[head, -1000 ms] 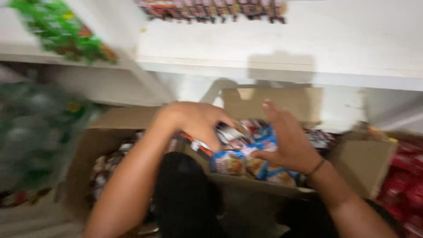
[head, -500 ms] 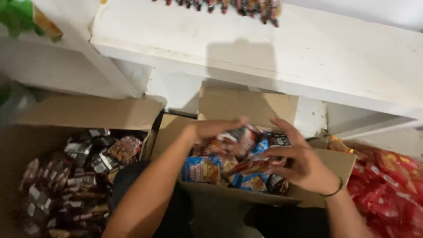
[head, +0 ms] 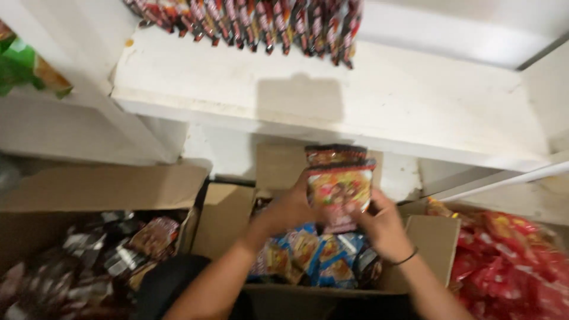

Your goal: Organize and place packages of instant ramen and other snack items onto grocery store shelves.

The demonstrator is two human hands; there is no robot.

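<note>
Both my hands hold a small stack of red and dark snack packets (head: 339, 181) upright above an open cardboard box (head: 431, 244). My left hand (head: 288, 207) grips the stack's left side. My right hand (head: 382, 222), with a dark band on its wrist, grips the right side. Inside the box lie several blue and red packets (head: 314, 255). A white shelf (head: 367, 101) runs just above the stack, with a row of dark red packets (head: 255, 24) along its back.
A second open cardboard box (head: 101, 189) at the left holds dark packets (head: 89, 255). Red packets (head: 510, 261) are heaped at the right. Green packets (head: 24, 65) sit on a shelf at the upper left. A white upright divides the shelves.
My hands have lifted a stack of packets out of the box, up toward the white shelf. The view has tilted upward, showing more of the shelf.
</note>
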